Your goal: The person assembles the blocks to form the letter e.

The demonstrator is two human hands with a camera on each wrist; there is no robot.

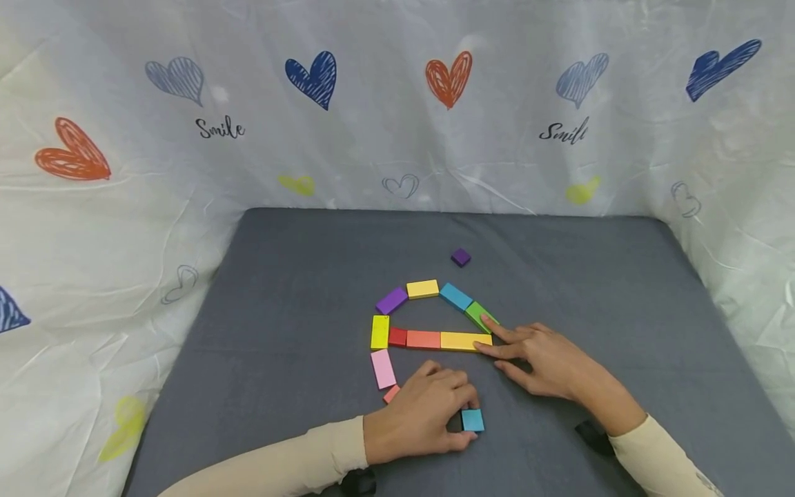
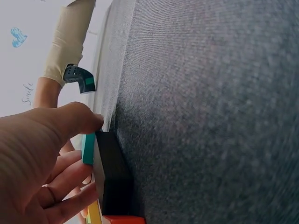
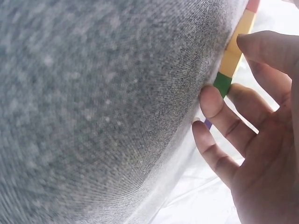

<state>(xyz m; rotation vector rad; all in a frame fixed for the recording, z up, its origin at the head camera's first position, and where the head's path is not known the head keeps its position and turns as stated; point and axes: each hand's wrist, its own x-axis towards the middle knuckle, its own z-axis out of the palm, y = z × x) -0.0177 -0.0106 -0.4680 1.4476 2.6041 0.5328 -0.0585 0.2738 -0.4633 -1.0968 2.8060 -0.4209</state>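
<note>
My left hand (image 1: 422, 417) pinches a small blue block (image 1: 473, 420) between thumb and fingertips, close over the grey cloth. In the left wrist view that block (image 2: 87, 149) looks teal, and a black block (image 2: 114, 175) lies right beside it. My right hand (image 1: 546, 359) has its fingers stretched out, one on the green block (image 1: 478, 315) and another on the end of the long yellow-orange block (image 1: 458, 342). That bar continues left through a coral block (image 1: 424, 339) and a red block (image 1: 397, 337). A coral block (image 1: 391, 394) is partly hidden by my left hand.
The curve of blocks also holds a blue one (image 1: 456, 297), a pale yellow one (image 1: 423, 289), a purple one (image 1: 392, 301), a bright yellow one (image 1: 380, 333) and a pink one (image 1: 383, 369). A dark purple block (image 1: 461, 257) lies apart, farther back on the grey cloth (image 1: 298, 276).
</note>
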